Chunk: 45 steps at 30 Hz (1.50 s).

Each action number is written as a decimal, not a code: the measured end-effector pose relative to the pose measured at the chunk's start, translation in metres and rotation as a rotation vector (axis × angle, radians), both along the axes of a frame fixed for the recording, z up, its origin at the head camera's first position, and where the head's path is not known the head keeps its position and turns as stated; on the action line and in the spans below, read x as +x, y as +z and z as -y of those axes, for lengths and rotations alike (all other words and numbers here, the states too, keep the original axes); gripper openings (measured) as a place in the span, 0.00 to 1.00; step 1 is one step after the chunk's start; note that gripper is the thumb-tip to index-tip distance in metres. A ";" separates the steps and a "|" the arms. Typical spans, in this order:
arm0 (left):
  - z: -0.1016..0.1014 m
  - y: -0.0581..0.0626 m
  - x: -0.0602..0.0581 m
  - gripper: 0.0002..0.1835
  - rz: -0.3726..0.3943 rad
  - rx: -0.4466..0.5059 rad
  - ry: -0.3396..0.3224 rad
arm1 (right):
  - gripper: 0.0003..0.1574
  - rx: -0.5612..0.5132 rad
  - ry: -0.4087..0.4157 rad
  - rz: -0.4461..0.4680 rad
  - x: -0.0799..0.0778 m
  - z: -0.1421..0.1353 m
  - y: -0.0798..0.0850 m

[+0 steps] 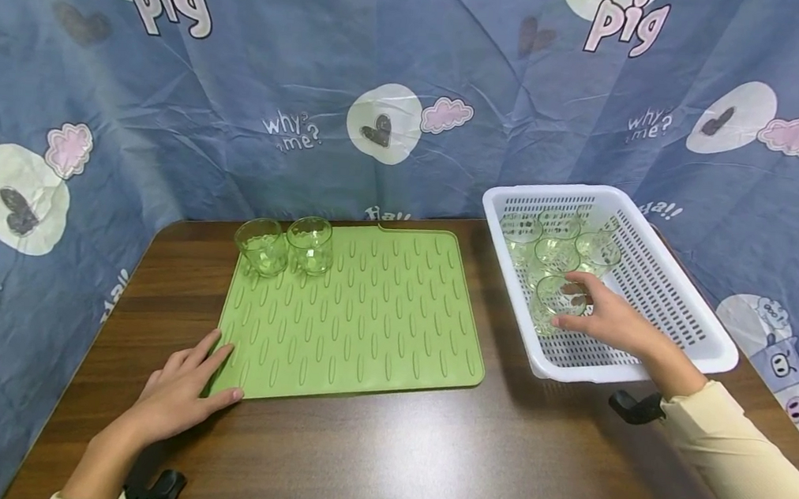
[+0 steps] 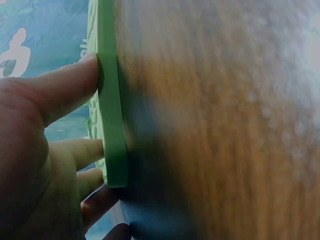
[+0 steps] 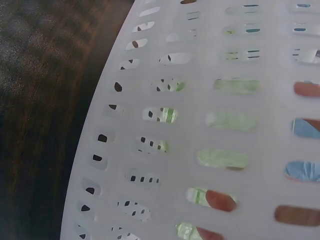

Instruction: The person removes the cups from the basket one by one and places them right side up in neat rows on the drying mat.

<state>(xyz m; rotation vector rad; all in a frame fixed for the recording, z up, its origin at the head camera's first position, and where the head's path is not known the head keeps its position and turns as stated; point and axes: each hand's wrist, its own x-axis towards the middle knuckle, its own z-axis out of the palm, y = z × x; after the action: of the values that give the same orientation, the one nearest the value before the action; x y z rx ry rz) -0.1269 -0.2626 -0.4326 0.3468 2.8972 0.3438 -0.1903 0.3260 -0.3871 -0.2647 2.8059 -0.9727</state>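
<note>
right hand (image 1: 610,319) is at the white basket (image 1: 595,375), fingers and thumb curled about the nearest glass (image 1: 550,301) inside it, further glasses (image 1: 597,251) just beyond. left hand (image 1: 176,392) rests with fingers released and spread on the near left corner of the green mat (image 1: 365,318); two tumblers (image 1: 310,250) stand at its far left corner.
</note>
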 end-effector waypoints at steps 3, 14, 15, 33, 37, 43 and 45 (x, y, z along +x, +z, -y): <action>0.000 -0.001 -0.001 0.45 -0.004 0.001 -0.001 | 0.53 -0.001 0.006 -0.001 0.000 0.000 0.000; 0.000 -0.002 -0.001 0.45 -0.005 -0.001 -0.005 | 0.57 -0.047 0.104 0.024 -0.003 0.003 -0.007; 0.000 -0.002 -0.001 0.45 -0.004 -0.002 -0.006 | 0.57 -0.045 0.106 0.018 -0.003 0.003 -0.009; 0.000 0.000 0.001 0.45 -0.001 0.013 -0.007 | 0.49 -0.020 0.097 -0.065 -0.001 0.007 -0.010; 0.000 -0.001 0.001 0.45 -0.005 0.015 -0.004 | 0.47 -0.047 0.089 -0.080 0.000 0.008 -0.007; 0.000 -0.002 0.001 0.45 -0.008 0.015 -0.002 | 0.51 -0.073 0.075 -0.117 0.000 0.008 -0.004; 0.001 -0.002 0.001 0.45 -0.011 0.016 -0.004 | 0.51 -0.075 0.065 -0.133 0.001 0.008 -0.003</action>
<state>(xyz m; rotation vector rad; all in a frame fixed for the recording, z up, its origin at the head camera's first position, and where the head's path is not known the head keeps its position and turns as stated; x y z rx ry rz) -0.1260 -0.2632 -0.4348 0.3578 2.9059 0.3655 -0.1897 0.3176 -0.3900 -0.4429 2.8616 -1.0846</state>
